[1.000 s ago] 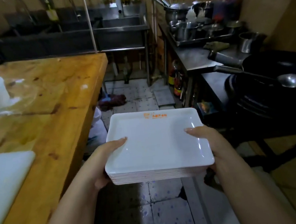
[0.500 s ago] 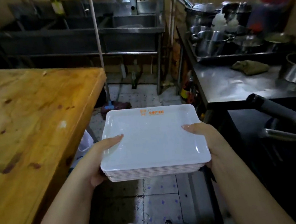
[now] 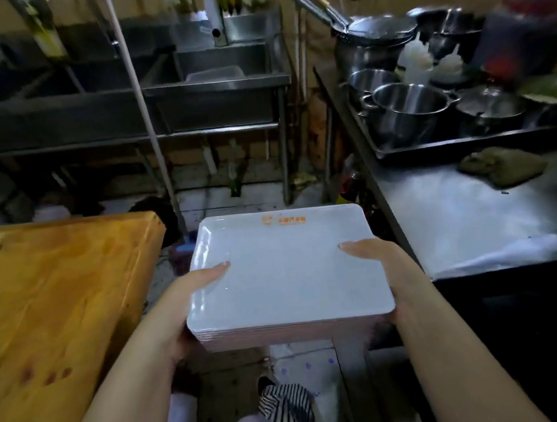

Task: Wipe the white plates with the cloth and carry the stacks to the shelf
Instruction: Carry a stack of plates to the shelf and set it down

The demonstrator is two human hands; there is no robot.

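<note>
You're carrying a stack of white rectangular plates (image 3: 286, 278) at waist height, over the tiled aisle between the wooden table (image 3: 56, 303) on your left and the steel counter (image 3: 477, 217) on your right. It touches neither.

Left hand (image 3: 183, 303) clamps the stack's left edge: thumb lies flat on the top plate's rim, fingers go under and are hidden. Right hand (image 3: 383, 268) mirrors it on the right edge, thumb on top, fingers underneath out of view. Both hands grip; neither is spread free.

Handling, as I judge it:
- Several plates deep, so expect real weight. Rigid, no flex.
- Glossy surface, likely slick. Plates can shear sideways on each other if you tilt.
- Probably melamine or ceramic; either way a drop chips or breaks them.
- Current hold is the right one: opposite short edges, load on the fingers below, thumbs only pinning the top plate. Keep the stack level.

Orange logo (image 3: 283, 220) sits on the far edge of the top plate.

Watch the mop handle (image 3: 143, 111) leaning ahead near the sink (image 3: 219, 86), and the floor looks wet. No shelf in view, so I can't tell how far is left to go.
</note>
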